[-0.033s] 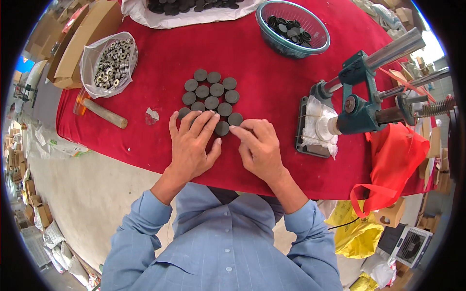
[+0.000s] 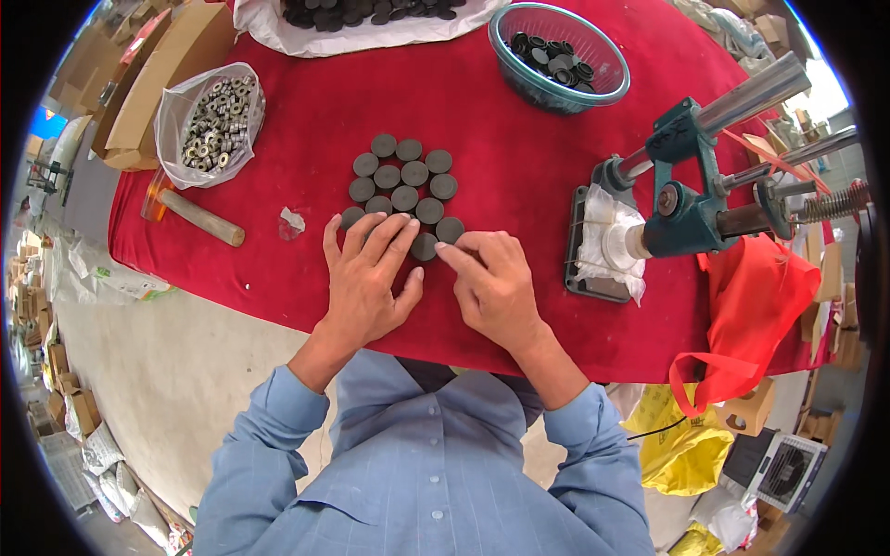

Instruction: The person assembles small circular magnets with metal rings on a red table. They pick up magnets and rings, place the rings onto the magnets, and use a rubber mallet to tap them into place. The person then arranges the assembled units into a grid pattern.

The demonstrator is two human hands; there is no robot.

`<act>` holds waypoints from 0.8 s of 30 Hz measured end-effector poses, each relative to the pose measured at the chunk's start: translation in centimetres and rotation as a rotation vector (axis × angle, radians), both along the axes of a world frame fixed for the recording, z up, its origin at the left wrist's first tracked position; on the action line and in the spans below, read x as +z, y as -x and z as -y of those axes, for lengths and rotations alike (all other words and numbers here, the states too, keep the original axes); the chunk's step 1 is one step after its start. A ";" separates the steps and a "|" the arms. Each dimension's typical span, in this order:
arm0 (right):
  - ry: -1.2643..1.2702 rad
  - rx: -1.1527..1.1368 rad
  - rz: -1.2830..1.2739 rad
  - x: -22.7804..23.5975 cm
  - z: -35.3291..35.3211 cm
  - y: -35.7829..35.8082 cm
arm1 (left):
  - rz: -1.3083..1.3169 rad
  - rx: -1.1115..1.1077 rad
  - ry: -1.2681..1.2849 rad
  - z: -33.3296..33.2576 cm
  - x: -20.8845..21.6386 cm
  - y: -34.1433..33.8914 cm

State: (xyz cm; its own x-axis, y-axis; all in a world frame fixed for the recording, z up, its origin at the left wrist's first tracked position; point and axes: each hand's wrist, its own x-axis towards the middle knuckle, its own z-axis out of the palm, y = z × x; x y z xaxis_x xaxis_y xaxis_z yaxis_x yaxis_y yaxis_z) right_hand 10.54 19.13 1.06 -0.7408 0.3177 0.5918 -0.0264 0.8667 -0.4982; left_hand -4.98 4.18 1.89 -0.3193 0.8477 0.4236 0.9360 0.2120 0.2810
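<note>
Dark round discs (image 2: 403, 198) stand grouped in staggered rows on the red cloth. My left hand (image 2: 369, 273) is open over the group's near left side, fingers spread, with fingertips on or beside the nearest discs and hiding some of them. Just right of its fingertips is a near disc (image 2: 423, 246). The extended index finger of my right hand (image 2: 496, 283) touches or nearly touches that disc's right edge. The right thumb is apart from this finger, while the other fingers curl with their tips partly hidden. Nothing shows between the right thumb and index finger.
A teal-green press (image 2: 681, 176) stands at right beside a red bag (image 2: 760, 296). Far right sits a clear bowl (image 2: 612, 83) of black caps. A plastic bag of metal rings (image 2: 222, 120), a hammer (image 2: 204, 218) and cardboard (image 2: 153, 83) lie left. Dark discs (image 2: 357, 11) lie on white sheeting at back.
</note>
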 end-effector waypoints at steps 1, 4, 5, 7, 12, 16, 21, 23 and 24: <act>-0.061 -0.012 0.023 -0.1 0.1 0.0 | 0.021 -0.005 -0.024 0.2 0.0 0.0; -0.207 -0.045 0.082 -0.2 0.3 0.0 | 0.032 -0.005 -0.097 0.6 -0.2 0.2; -0.221 -0.053 0.084 -0.2 0.4 -0.1 | 0.031 -0.003 -0.122 0.8 -0.4 0.2; -0.255 -0.068 0.089 -0.3 0.6 0.0 | -0.006 -0.032 -0.113 1.5 -0.3 -0.4; -0.272 -0.075 0.081 -0.4 0.9 0.4 | -0.029 -0.086 -0.020 2.0 -0.1 -2.1; -0.246 -0.074 0.101 -0.8 0.9 0.4 | -0.048 -0.092 0.021 1.8 -0.1 -2.2; -0.193 -0.070 0.080 -0.7 0.8 0.7 | -0.025 -0.100 0.006 1.8 -0.1 -2.2; -0.163 -0.070 0.063 -0.6 0.6 0.5 | 0.027 -0.096 -0.049 2.0 -0.2 -2.0; -0.121 -0.078 0.050 -0.6 0.4 0.4 | 0.022 -0.075 -0.074 2.1 0.1 -1.8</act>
State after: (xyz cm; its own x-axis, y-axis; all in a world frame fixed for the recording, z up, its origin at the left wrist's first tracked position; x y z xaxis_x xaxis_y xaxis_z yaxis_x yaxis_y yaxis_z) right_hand 10.16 18.75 0.45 -0.7461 0.3039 0.5924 0.0653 0.9189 -0.3891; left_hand -3.18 2.08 1.95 -0.2664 0.8363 0.4792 0.9418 0.1200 0.3142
